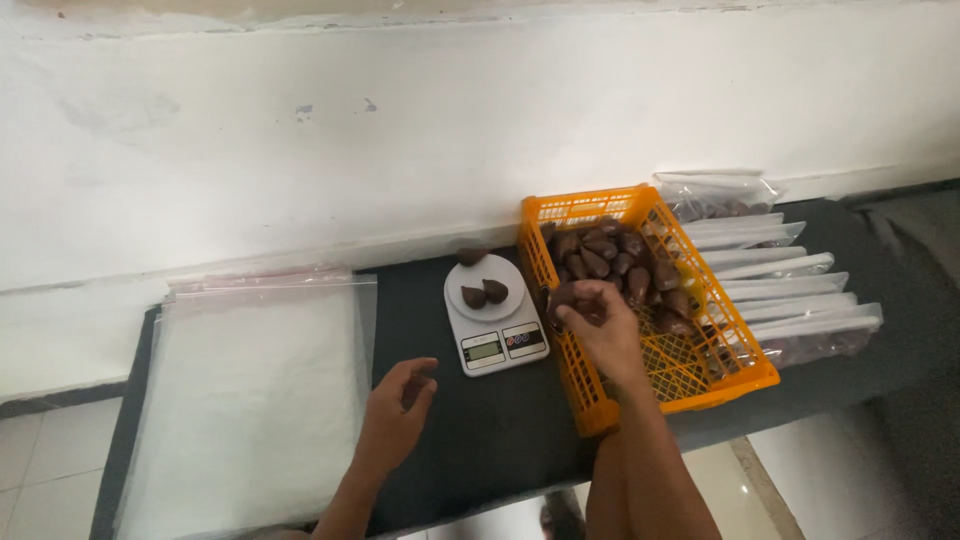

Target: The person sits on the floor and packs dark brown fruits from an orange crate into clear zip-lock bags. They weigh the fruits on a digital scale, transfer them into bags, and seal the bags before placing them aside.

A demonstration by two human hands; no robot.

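Note:
My right hand (603,322) hovers over the near-left edge of an orange plastic basket (740,368) and grips a dark brown scaly fruit (563,297) in its fingers. The basket holds several more of these fruits (610,258) at its far end. A small white kitchen scale (492,313) stands left of the basket with two fruits (484,294) on its round plate. One more fruit (470,256) lies on the mat behind the scale. My left hand (397,412) rests on the black mat (480,430) in front of the scale, fingers curled and apart, holding nothing.
A stack of clear plastic zip bags (255,390) lies flat at the left of the mat. Filled, sealed bags (790,290) lie in a row right of the basket. A white wall (400,130) runs right behind. Tiled floor shows below the mat's front edge.

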